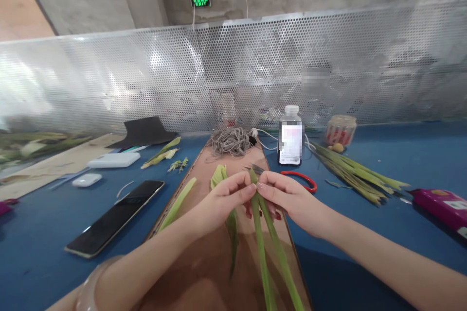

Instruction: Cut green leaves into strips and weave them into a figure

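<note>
Both hands meet over a brown cardboard strip [204, 262], pinching long green leaf strips [260, 233] near their upper end. My left hand [233, 192] grips with thumb and forefinger from the left. Opposite it, my right hand [280, 194] has its thumb and forefinger closed on the same leaf strips. Two strands hang down from the fingertips towards me. Just behind the right hand lie scissors with red handles [310, 184], their blades partly hidden. A pale curled leaf [219, 175] and a light green leaf piece [178, 201] rest on the cardboard.
A heap of grey cord [231, 141] sits at the cardboard's far end. Left are a dark phone [116, 218] and a white case [86, 180]. A lit phone [291, 143] leans on a bottle [292, 111]. Right lie a leaf bundle [353, 170], a jar [341, 129] and a purple packet [441, 206].
</note>
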### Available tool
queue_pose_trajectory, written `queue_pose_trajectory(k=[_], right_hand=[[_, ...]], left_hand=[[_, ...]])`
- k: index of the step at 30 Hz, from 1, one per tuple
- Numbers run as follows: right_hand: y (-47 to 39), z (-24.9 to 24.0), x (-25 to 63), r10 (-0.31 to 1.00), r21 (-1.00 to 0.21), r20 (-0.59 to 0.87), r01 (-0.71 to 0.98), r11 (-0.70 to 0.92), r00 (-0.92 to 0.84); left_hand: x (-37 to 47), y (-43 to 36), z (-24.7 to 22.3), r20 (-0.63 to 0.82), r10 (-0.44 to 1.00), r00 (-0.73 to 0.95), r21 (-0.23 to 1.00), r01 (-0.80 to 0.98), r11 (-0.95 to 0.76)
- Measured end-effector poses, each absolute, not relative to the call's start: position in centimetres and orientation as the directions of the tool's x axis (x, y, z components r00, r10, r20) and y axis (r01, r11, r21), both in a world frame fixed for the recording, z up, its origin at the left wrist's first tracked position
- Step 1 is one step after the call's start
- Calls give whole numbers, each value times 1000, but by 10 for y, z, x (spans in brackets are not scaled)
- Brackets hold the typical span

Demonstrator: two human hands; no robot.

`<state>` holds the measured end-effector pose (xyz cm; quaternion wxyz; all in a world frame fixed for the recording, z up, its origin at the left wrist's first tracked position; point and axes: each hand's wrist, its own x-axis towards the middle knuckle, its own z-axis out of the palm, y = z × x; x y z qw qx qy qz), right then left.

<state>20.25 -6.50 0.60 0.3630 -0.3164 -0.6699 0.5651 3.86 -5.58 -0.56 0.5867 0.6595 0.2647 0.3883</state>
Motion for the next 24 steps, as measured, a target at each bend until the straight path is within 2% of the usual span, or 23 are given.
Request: queue_pose_trajectory(k=[6,13,16,24], right_hand=[[-64,4,204,810,-992,115,-24,124,-574],[-64,10,208,802,-944,149,159,290,-578],[-65,13,209,788,-926,132,208,314,-602],[-62,7,211,741,-976,89,88,197,-666]], left_hand=[[38,-56,-8,168,803,571,985,-117,-124],[39,-57,-7,201,800,566,979,-84,-186],[39,-57,-8,205,793,573,977,-68,-204],[40,-56,-13,183,661,728,971,-241,-4]])
